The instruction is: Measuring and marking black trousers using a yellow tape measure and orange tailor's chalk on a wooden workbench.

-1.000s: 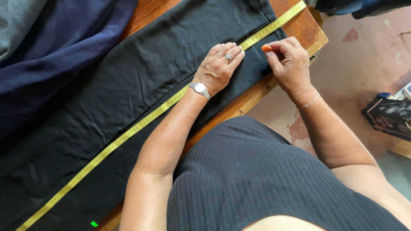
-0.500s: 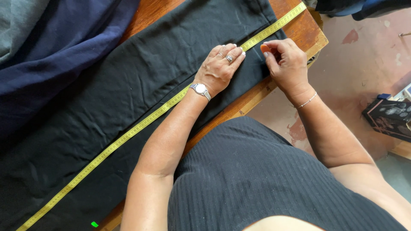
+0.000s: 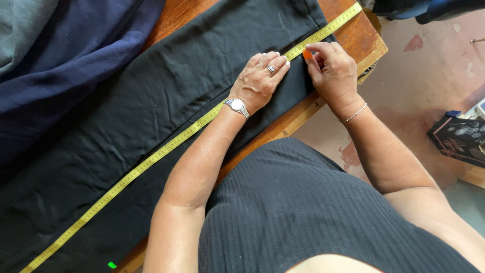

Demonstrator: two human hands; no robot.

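Yellow tape measure (image 3: 166,147) | black cloth (image 3: 126,116) | left hand (image 3: 260,81) flat on it | navy fabric (image 3: 70,65) beside

One camera only, worn on the person's head, looks steeply down over the chest in a ribbed black top (image 3: 303,212) onto the wooden table (image 3: 361,43) directly in front. It sits close: forearms fill the middle of the picture, and both the left hand (image 3: 260,81) and right hand (image 3: 331,71) lie near the upper centre. The table runs diagonally from lower left to upper right, with pinkish floor (image 3: 429,81) showing at the right edge. No second view overlaps it.
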